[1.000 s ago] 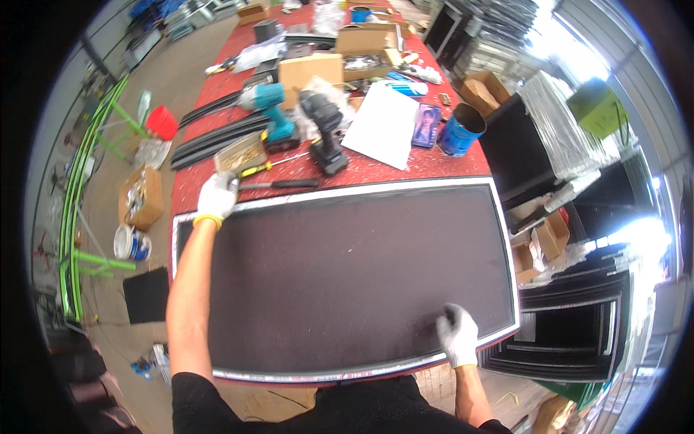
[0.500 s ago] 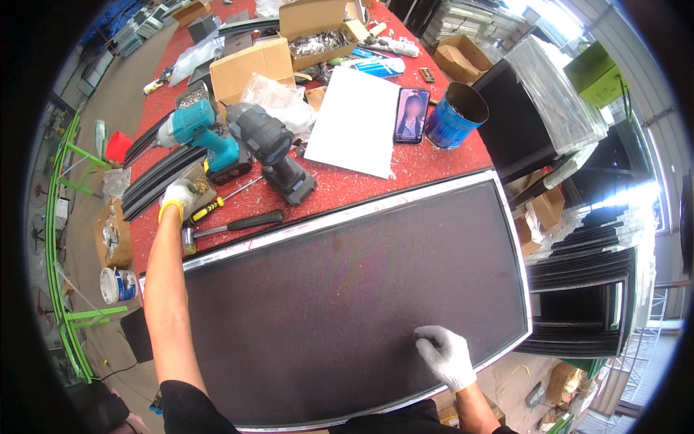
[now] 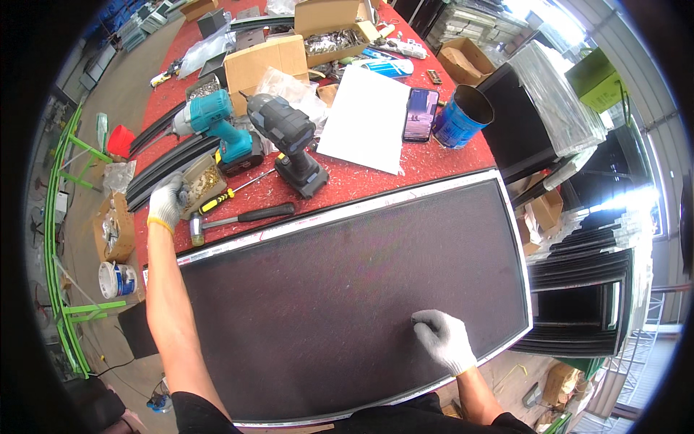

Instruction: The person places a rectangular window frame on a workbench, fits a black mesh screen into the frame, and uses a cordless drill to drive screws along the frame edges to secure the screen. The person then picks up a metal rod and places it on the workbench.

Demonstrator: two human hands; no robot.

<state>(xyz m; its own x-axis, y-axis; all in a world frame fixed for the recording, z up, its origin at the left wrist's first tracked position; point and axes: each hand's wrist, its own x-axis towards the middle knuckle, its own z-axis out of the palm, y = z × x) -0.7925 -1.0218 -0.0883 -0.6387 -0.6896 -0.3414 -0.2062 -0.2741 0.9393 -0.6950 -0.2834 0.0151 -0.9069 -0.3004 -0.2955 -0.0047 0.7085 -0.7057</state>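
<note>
My left hand, in a white glove with a yellow cuff, is at the near left edge of a small open box of brass-coloured screws. Its fingers are drawn together, and whatever they hold is too small to make out. My right hand, gloved too, hovers or rests over the dark mesh panel with a white frame; its fingers are curled with the thumb against them, their tips partly hidden. Beside the box lie a yellow-and-black screwdriver and a hammer.
A teal cordless driver and a black one stand on the red table. Behind the panel are a white board, a phone and a blue can. Black strips lie at left; stacked frames stand right.
My left hand has drawn back from over the screw box to its left edge, uncovering the screws. My right hand has barely moved. The view has shifted slightly, and the phone's picture has changed.
</note>
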